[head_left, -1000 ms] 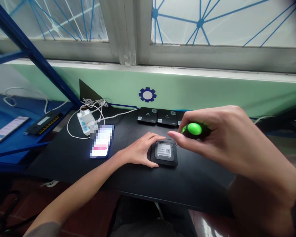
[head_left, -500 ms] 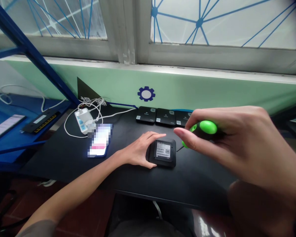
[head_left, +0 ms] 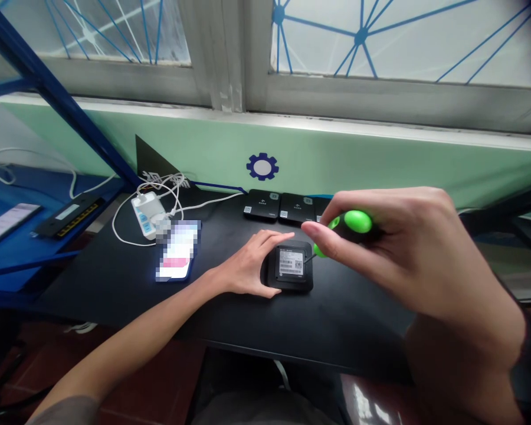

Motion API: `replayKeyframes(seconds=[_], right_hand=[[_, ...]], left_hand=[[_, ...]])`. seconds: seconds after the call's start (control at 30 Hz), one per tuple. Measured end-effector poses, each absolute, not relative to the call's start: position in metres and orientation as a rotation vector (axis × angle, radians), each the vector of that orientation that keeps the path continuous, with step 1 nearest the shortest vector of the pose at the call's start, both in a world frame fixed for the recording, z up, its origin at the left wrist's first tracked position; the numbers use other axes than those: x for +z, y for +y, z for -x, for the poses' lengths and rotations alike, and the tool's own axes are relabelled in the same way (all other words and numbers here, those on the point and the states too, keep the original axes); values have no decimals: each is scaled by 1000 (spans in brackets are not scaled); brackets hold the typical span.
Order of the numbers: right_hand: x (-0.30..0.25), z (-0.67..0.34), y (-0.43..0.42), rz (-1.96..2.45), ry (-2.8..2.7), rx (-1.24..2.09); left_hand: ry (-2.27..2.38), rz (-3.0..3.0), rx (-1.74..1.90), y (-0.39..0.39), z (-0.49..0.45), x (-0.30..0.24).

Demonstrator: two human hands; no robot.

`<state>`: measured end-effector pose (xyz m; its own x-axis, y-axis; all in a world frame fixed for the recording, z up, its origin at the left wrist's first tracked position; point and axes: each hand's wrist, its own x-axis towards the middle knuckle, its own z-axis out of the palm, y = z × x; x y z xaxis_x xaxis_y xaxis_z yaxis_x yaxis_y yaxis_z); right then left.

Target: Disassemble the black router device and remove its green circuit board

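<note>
A small black square box (head_left: 291,268) lies upside down on the black table (head_left: 128,277), its white label facing up. My left hand (head_left: 248,265) grips its left side, thumb at the near corner and fingers along the far edge. My right hand (head_left: 407,254) is closed around a screwdriver with a green and black handle (head_left: 351,227), held close to the camera. Its thin shaft points down-left, and the tip meets the box's upper right corner.
Three more black boxes (head_left: 292,208) stand in a row by the green wall. A lit phone (head_left: 177,251) lies left of my hand, beyond it a white power strip (head_left: 145,217) with white cables. A blue shelf (head_left: 22,236) at left holds another phone and a black device.
My left hand has tilted and turned the box a little. My right hand came back left with the screwdriver, and its tip now rests on the box's corner.
</note>
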<state>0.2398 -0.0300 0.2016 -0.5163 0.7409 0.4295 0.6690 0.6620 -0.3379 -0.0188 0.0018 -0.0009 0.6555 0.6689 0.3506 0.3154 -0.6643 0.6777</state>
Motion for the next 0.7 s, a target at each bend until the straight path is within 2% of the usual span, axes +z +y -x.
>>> replayKeyframes(seconds=[0.3,0.7], right_hand=[[198,-233,-25,1089,-2383,323],[201,-235,-23,1123,-2421,284]], left_hand=[[816,-2301,696,4,22,-2],[854,-2341,593,7,25,-5]])
